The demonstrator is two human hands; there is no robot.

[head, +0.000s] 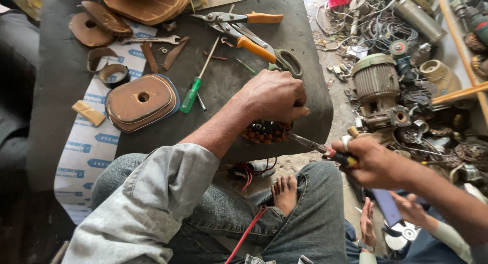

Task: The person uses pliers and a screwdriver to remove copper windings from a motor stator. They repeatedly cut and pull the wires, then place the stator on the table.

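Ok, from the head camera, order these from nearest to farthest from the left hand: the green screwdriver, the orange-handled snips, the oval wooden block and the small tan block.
1. Orange-handled snips, just above the left hand.
2. Green screwdriver, to its left.
3. Oval wooden block, further left.
4. Small tan block, far left on the printed sheet.

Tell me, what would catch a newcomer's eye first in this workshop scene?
Probably the left hand pressing a copper-wound coil at the dark table's near edge, while the right hand pokes a screwdriver into it. Next, the orange-handled pliers on the table, and the heap of old motors on the floor, right.
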